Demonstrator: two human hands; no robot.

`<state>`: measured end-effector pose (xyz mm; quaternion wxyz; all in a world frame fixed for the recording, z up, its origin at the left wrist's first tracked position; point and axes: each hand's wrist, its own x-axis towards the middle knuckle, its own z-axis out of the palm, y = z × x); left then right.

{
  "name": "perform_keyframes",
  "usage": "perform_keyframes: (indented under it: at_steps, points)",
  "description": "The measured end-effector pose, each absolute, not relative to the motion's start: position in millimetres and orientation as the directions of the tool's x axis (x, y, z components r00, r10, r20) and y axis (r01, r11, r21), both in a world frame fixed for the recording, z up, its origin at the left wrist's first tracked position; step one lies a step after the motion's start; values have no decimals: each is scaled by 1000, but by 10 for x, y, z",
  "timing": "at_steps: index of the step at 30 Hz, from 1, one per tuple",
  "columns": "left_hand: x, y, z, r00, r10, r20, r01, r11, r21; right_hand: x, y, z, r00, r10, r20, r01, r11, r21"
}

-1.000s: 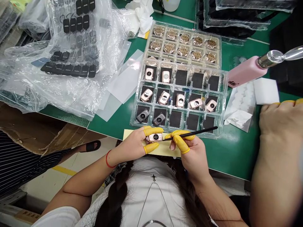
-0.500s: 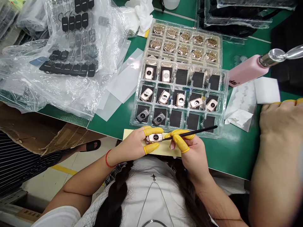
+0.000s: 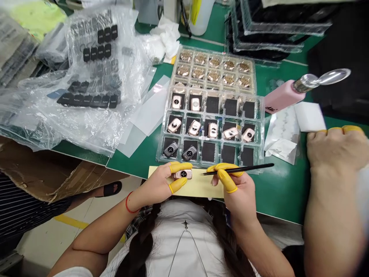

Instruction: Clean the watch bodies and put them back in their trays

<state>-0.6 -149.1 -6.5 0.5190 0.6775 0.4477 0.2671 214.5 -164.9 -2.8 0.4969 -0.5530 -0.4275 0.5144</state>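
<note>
Between the yellow-cotted thumb and finger of my left hand (image 3: 161,182) is a pink-gold smartwatch case (image 3: 184,174), its round black sensor facing up. My right hand (image 3: 238,184), also in yellow finger cots, grips black tweezers (image 3: 245,168) like a pen. The fine tips point left and sit a short way from the watch case, not touching it. Under both lies a pale yellow sheet (image 3: 201,188) at the table edge. Just beyond my hands a clear plastic tray (image 3: 163,154) holds several watch cases, pink-gold and dark grey, on black pads.
Behind the tray stands another tray (image 3: 221,61) of round gold watch parts. A pink pump bottle (image 3: 281,96), a white block (image 3: 310,116) and crumpled paper (image 3: 282,148) lie right. Another person's hand (image 3: 337,148) rests there. Plastic bags (image 3: 127,77) with black tags cover the left.
The tweezer tips have drawn back to the right, away from the watch case. My left hand still holds the case. The view has shifted, showing more of the table's far side.
</note>
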Motion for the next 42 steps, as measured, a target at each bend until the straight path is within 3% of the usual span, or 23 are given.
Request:
perform_keyframes:
  at_steps: [2, 7, 13, 19, 27, 33, 37, 42]
  points:
    - [-49, -1464, 8, 457, 882, -113, 330, -50, 943, 2241, -1641, -76, 167, 981, -99, -101, -83, -991]
    - [-9, -1100, 413, 477, 878, -37, 466, -217, 858, 2337, -1652, -128, 202, 978, -59, -115, -36, -993]
    - [565, -132, 657, 430, 902, -48, 464, -175, 868, 2317, -1710, -105, 233, 972, -30, -40, -21, -999]
    - [947, 524, 438, 328, 944, -34, 674, -209, 709, 2353, -1733, -79, 237, 972, -2, -1, -2, -1000]
    - [1002, 474, 531, 418, 908, 33, 794, -383, 473, 2383, -1741, -82, 194, 981, 10, 9, 9, -1000]
    - [671, 408, 598, 354, 932, 80, 893, -362, 266, 2371, -1745, -86, 216, 976, -1, -46, 9, -999]
    - [544, 468, 529, 379, 923, 70, 880, -383, 280, 2362, -1741, -86, 204, 979, 4, -14, 8, -1000]
    - [502, 374, 469, 453, 889, 74, 773, -433, 463, 2369, -1743, -120, 208, 978, 3, 6, 1, -1000]
